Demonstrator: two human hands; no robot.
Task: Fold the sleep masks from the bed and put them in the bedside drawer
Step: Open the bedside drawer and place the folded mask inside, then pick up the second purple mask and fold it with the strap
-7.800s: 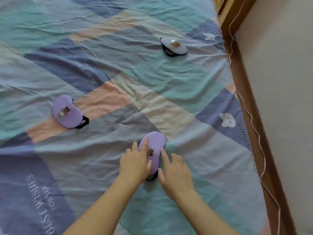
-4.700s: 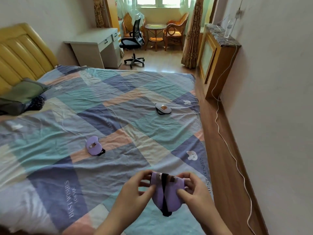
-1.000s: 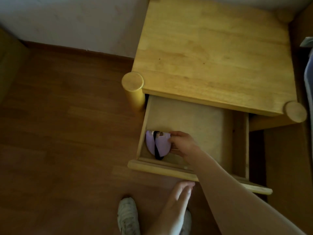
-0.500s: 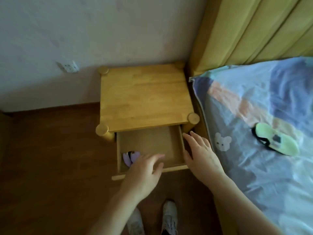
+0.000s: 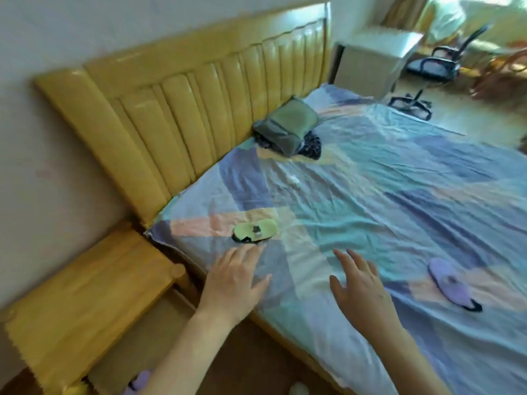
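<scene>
1. On the near-left part of the bed [image 5: 399, 195], close to the headboard [image 5: 185, 109], a green sleep mask [image 5: 255, 230] lies flat w/ its dark strap poking out at the near-left end. It is unfolded, so it reads as the next one to handle.
2. Left hand [image 5: 235, 277] hovers just near of that green mask, palm down, fingers [image 5: 251, 252] spread & straight, gripping nothing. Fingertips are v. close to the mask's near edge; can't tell if they touch it. Prob. a reach to pick it up.
3. Right hand [image 5: 362, 286] is over the sheet to the right, well apart from either mask, fingers loosely splayed, empty. Seems held ready to help w/ the fold, since folding takes both hands.
4. A purple sleep mask [image 5: 450, 283] lies flat on the right side of the bed, black strap trailing at its near end, also unfolded & waiting.
5. Bedside table [image 5: 85, 295] stands at near left against the bed; its drawer [image 5: 137, 346] is pulled out below the top, likely left that way for more masks. A folded purple mask [image 5: 139, 380] w/ a black strap sits at the drawer's near end, partly cut off by the frame edge & by the left forearm.
6. Hard to read: whole view is motion-blurred, esp. left side & far room. The dark-green bundle [image 5: 288, 129] by the headboard can't be identified. Small print on the green mask is unclear. Drawer's near end is out of frame.
</scene>
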